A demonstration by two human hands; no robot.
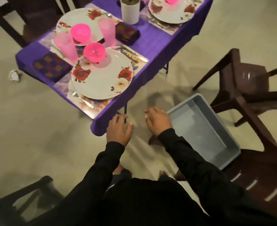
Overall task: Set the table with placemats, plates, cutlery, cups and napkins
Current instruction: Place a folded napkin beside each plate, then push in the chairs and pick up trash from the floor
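- Left hand (119, 129) hangs empty, fingers loosely spread, at the surface (152, 39) corner.
- Right hand (158, 122) empty too, fingers relaxed, beside the grey tub (204, 128).
- Rose plate (101, 77) lies ahead of both hands.

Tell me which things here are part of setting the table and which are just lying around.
Part of the job: white rose-patterned plate, bright pink plastic bowl, pale pink plastic cup, dark patterned folded napkin, shiny floral placemat, metal cutlery.

Lying about: empty grey plastic tub, crumpled paper scrap, dark brown plastic chair.
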